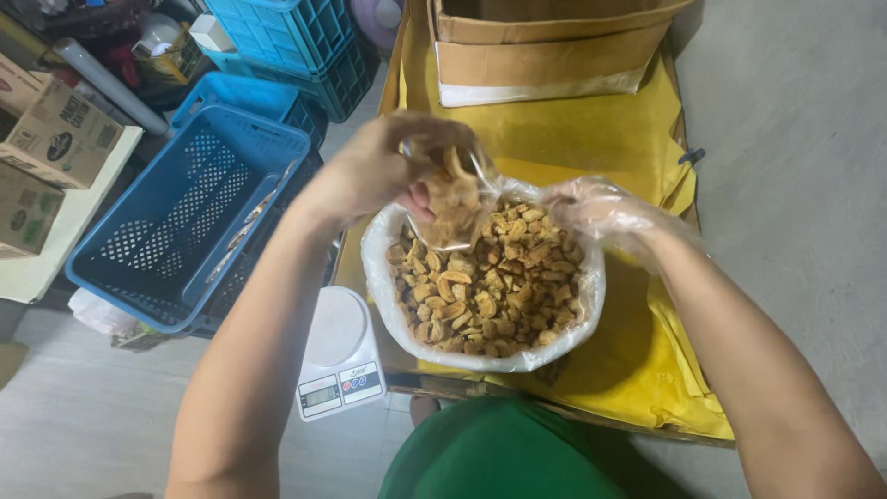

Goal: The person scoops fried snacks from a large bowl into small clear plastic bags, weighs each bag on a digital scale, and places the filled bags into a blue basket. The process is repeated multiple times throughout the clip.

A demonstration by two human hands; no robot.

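A large clear plastic bag (386, 277), rolled open at the rim, holds a heap of brown fried snack pieces (490, 286). Above its far left part, my left hand (374, 171) grips a small clear bag (453, 208) partly filled with the same snack pieces. My right hand (601, 212) wears a thin plastic glove and rests at the big bag's far right rim, fingers toward the small bag. Whether the gloved hand holds any pieces is unclear. The big bag sits on yellow paper (591, 129) spread over a low board.
A white kitchen scale (339, 356) stands on the floor left of the big bag. Blue plastic crates (185, 212) sit further left, with cardboard boxes (55, 134) beyond. An open cardboard box (545, 55) stands at the far end of the yellow paper.
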